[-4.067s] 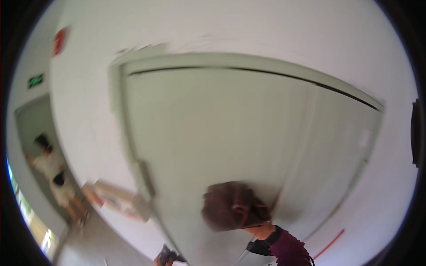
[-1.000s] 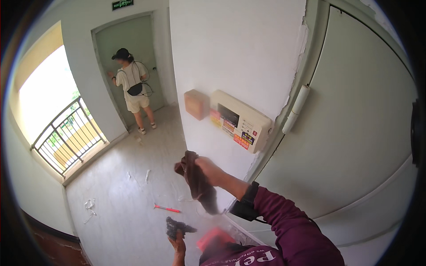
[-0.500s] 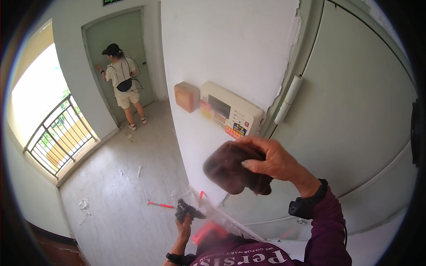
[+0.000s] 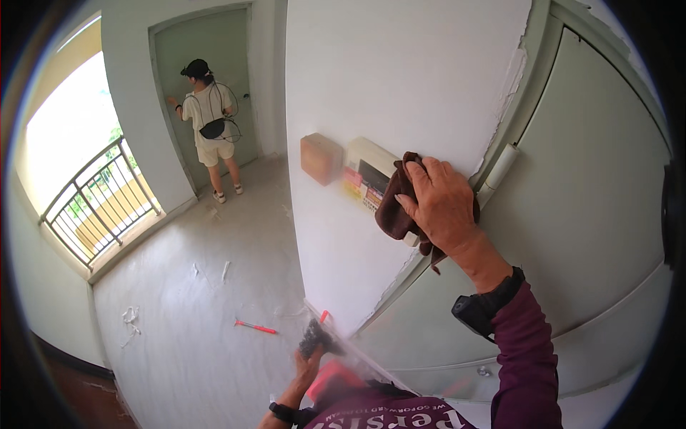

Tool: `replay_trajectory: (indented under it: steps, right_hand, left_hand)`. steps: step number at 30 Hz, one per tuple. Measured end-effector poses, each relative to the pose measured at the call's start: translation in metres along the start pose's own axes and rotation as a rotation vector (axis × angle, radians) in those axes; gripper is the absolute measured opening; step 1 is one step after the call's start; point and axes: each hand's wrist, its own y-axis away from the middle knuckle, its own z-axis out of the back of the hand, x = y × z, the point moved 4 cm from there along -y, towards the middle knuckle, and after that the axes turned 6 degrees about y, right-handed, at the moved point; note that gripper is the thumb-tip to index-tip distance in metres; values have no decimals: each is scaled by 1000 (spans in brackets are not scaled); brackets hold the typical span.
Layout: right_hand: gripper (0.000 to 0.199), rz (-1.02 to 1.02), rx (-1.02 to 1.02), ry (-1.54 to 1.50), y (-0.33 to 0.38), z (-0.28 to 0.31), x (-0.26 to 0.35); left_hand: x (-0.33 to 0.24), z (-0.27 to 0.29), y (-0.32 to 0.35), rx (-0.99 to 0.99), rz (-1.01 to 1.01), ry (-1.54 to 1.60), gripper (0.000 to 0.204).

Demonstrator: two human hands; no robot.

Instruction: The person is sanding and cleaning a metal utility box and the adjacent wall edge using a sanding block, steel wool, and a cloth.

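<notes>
While the right hand [image 4: 444, 206] is pressing a dark brown cloth [image 4: 395, 207] against the white wall [image 4: 400, 79], its fingers are curling tightly around the bunched fabric, so the grip is closed and holding the cloth. That cloth is lying over the right end of a cream wall panel [image 4: 368, 171], which is mounted on the wall just left of the hand. Directly left of the panel, a small tan box [image 4: 321, 158] is sticking out from the same wall. Right of the panel, a pale green door [image 4: 593, 214] is filling the frame, with a white cylindrical handle [image 4: 499, 168] sitting on its edge just beside the hand. A black wrist device [image 4: 482, 309] is wrapping the right forearm above a maroon sleeve [image 4: 525, 365].

Well below the panel, the left hand [image 4: 309, 357] is closing narrowly around a small dark tool [image 4: 314, 336]; the picture is too blurred to tell what kind. A red-handled tool [image 4: 254, 327] is lying on the pale floor [image 4: 186, 314], below and left of the panel.

Far left of the panel, another person [image 4: 211, 129] in a cream top and black cap is standing at a second green door [image 4: 207, 50], facing it. A metal balcony railing [image 4: 100, 200] is standing further left still.
</notes>
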Motion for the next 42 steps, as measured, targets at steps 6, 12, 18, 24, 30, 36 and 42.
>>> replay_trajectory:
  steps: [6,12,18,24,30,36,42]
  right_hand:
    - [27,49,55,100,-22,-25,3]
    - [17,-72,153,-221,-75,-70,27]
    - [25,-193,196,-758,-94,-78,30]
    - [11,100,255,-9,-105,-107,62]
    - [11,155,453,178,-112,-136,70]
    - [12,93,384,40,-117,-142,68]
    - [14,60,394,-27,-132,-163,72]
  left_hand:
    - [6,9,1,-40,58,12,18]
    - [12,9,5,-78,77,-4,16]
    - [14,31,24,-185,15,42,16]
    - [15,49,30,-314,55,74,18]
    - [11,46,34,-302,-29,95,19]
    - [15,59,38,-369,53,118,20]
    - [18,52,40,-319,54,43,17]
